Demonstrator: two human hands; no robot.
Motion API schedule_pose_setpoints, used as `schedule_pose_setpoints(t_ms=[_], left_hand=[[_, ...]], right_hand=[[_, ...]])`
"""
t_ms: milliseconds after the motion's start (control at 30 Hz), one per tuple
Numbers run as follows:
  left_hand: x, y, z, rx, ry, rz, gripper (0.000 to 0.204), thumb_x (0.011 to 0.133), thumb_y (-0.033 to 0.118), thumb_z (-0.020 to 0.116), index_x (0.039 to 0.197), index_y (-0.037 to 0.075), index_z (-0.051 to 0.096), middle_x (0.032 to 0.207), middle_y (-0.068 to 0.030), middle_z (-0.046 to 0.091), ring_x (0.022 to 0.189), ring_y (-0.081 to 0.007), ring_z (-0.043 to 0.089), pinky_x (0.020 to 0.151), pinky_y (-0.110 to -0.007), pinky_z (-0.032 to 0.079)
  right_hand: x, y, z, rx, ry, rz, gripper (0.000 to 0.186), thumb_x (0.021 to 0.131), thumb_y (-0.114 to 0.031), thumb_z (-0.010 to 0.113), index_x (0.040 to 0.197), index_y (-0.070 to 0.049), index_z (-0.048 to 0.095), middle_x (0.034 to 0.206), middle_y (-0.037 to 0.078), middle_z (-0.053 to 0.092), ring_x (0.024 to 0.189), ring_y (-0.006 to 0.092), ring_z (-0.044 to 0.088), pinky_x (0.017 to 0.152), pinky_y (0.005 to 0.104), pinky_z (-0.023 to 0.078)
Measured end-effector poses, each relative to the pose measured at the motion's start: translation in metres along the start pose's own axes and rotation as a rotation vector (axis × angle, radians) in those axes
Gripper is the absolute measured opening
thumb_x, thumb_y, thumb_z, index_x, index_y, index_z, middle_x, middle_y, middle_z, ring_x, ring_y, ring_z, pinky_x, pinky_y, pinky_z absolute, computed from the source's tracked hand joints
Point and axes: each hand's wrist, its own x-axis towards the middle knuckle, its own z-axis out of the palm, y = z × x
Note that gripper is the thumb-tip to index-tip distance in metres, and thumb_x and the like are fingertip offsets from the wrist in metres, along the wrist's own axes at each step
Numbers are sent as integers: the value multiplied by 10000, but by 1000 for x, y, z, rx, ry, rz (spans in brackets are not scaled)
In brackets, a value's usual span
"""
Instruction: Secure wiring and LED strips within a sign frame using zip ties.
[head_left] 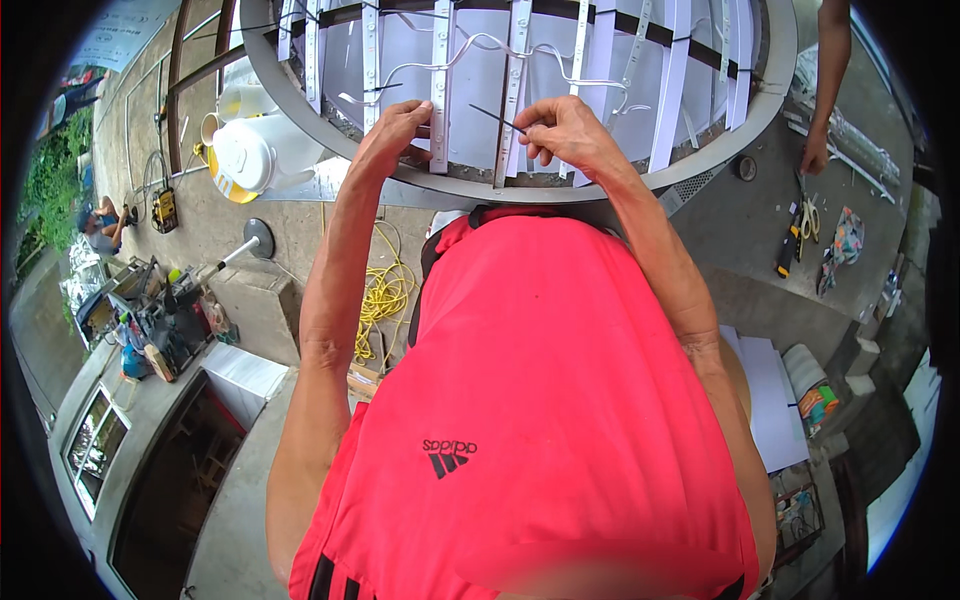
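Observation:
A large round metal frame (pixel 668 182) at the top holds white LED strips (pixel 439 80) on pale bars, linked by wavy white wire (pixel 480 44). My left hand (pixel 390 140) is at the frame's near inner edge, left of a strip, its fingers curled; what they grip is partly hidden. Between the thumb and fingers of my right hand (pixel 560 138) is a thin black tie (pixel 485 114), pointing up and left over the strips. My red shirt fills the lower middle.
Another person's arm (pixel 822 100) reaches toward scissors (pixel 812 220) at right. A second person (pixel 100 230) crouches at far left. White containers (pixel 255 150), a coiled yellow cord (pixel 385 300), tool clutter (pixel 150 320) and white panels (pixel 770 400) lie around.

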Motion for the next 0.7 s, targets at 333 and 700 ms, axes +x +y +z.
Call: schedule_pose_setpoints(t_ms=[333, 700], left_hand=[[10, -12, -10, -54, -55, 62, 502, 1008, 358, 457, 1294, -50, 521, 1199, -158, 601, 1087, -287, 590, 745, -385, 532], [10, -13, -10, -93, -25, 71, 498, 1000, 352, 474, 1275, -60, 527, 1194, -156, 601, 1026, -283, 591, 714, -372, 525]], right_hand=[[21, -15, 16, 196, -94, 55, 316, 808, 52, 601, 1085, 201, 573, 908, 279, 667, 714, 260, 717, 586, 282, 603], [30, -19, 30, -240, -13, 6, 332, 838, 24, 579, 1147, 144, 588, 875, 153, 673, 667, 127, 636, 549, 215, 505]])
